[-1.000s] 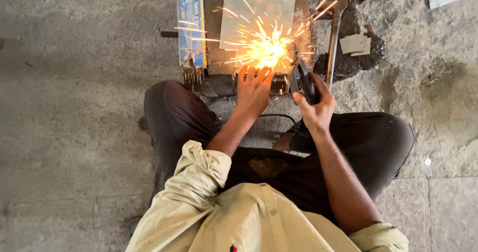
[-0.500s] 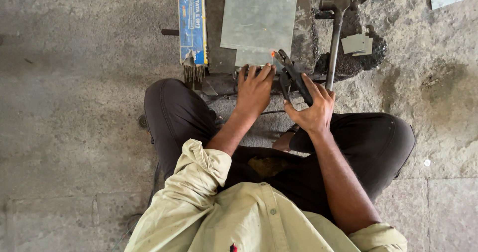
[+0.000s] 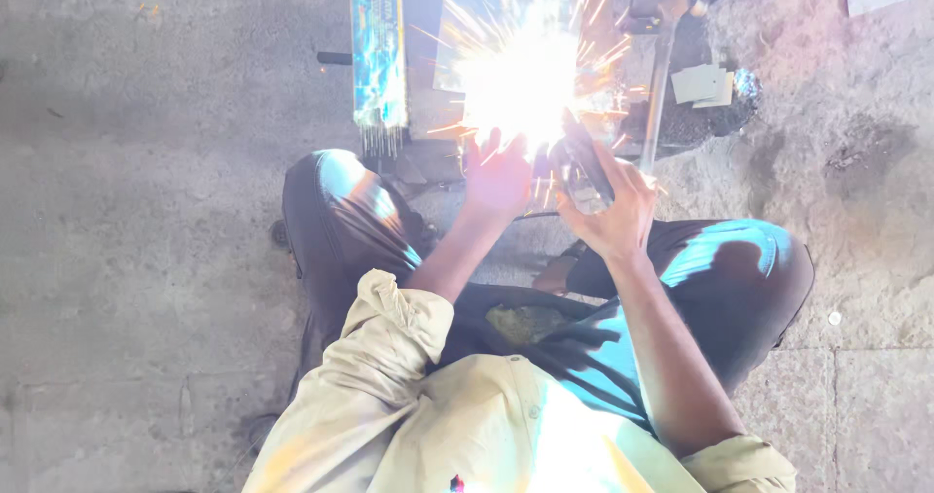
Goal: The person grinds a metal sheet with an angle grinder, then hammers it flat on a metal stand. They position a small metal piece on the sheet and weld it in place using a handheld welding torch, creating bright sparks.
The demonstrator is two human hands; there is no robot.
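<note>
1. Head view, change: half a second earlier the metal plate lay plain and grey with no light on it; now a white flare (image 3: 520, 84) with orange sparks bursts over its near edge, much as in the picture a full second back. The flare washes out most of the grey metal plate (image 3: 467, 26), so only its left part still shows.
2. Head view, right hand: the right hand (image 3: 613, 211) has its grip clamped on a dark electrode holder (image 3: 584, 157). The holder's long axis runs from the palm up and to the left in the picture, away from the person, and its far end points into the flare. Its tip is lost in the glare.
3. Head view, left hand: the left hand (image 3: 498, 177) is raised just below the flare with its fingers spread apart. Whether it touches the plate cannot be told, as the light hides the fingertips.
4. Head view, surroundings: the person squats on the concrete floor (image 3: 146, 211), knees wide. A blue packet of welding rods (image 3: 377, 50) lies left of the plate, its long axis pointing away from the person, with rod ends sticking out at its near end. A hammer (image 3: 662, 74) lies right of the flare, and small metal offcuts (image 3: 705, 84) lie beside it.
</note>
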